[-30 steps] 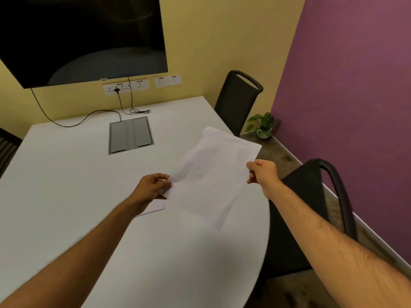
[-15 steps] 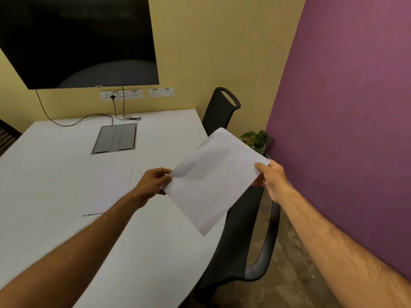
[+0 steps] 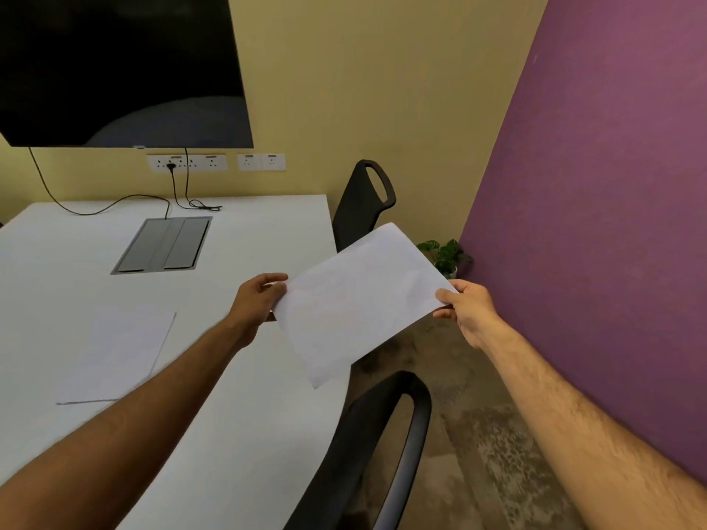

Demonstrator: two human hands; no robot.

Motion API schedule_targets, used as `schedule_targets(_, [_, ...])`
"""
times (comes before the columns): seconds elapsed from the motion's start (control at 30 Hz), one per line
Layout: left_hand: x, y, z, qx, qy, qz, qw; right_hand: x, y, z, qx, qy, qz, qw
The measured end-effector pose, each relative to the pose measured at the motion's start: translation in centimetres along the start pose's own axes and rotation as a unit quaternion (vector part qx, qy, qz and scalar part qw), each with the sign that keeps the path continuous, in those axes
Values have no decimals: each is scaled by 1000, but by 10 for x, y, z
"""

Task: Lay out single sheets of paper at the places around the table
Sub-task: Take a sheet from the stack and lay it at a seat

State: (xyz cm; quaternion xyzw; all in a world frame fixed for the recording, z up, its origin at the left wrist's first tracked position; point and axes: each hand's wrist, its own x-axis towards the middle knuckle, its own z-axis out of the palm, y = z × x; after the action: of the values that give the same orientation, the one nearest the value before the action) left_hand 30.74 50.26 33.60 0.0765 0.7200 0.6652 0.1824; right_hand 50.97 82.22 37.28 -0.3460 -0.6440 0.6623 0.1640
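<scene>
Both my hands hold white paper (image 3: 359, 304) up in the air over the table's right edge, tilted, its far corner toward the wall. My left hand (image 3: 256, 300) pinches its left edge and my right hand (image 3: 465, 307) pinches its right corner. Whether it is one sheet or several I cannot tell. Another white sheet (image 3: 118, 353) lies flat on the white table (image 3: 237, 434), left of my left forearm.
A black chair (image 3: 367, 445) stands at the table's near right edge, and a second black chair (image 3: 363, 200) at the far right corner. A grey cable box lid (image 3: 164, 244) is set into the tabletop. Purple wall (image 3: 593, 223) close on the right; small plant (image 3: 443, 256) on the floor.
The view has shifted right along the table's edge. The held paper has moved right with it, from over the tabletop to over the edge. The sheet lying on the table now shows fully at left.
</scene>
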Motion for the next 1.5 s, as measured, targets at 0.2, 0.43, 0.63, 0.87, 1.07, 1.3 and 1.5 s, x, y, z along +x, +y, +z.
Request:
schedule_targets(0.2, [51, -7, 92, -70, 89, -46, 993, 115, -9, -29, 59, -33, -14, 998])
schedule_targets(0.43, [77, -15, 164, -136, 158, -117, 971, 220, -19, -36, 64, -79, 15, 995])
schedule_targets(0.63, [102, -18, 177, -104, 196, -117, 968, 288, -25, -11, 27, -111, 18, 993])
schedule_targets(0.87, [205, -1, 128, -35, 304, -74, 949, 379, -39, 66, -63, -208, 39, 975])
schedule_targets(1.07, [293, 20, 82, 25, 375, -58, 925, 447, -62, 135, -175, -306, 34, 935])
schedule_targets(1.3, [383, 10, 51, 125, 443, -62, 885, 541, -83, 223, -300, -389, 105, 865])
schedule_targets(1.5, [450, -5, 33, 161, 494, -65, 852, 613, -86, 296, -447, -452, 77, 768])
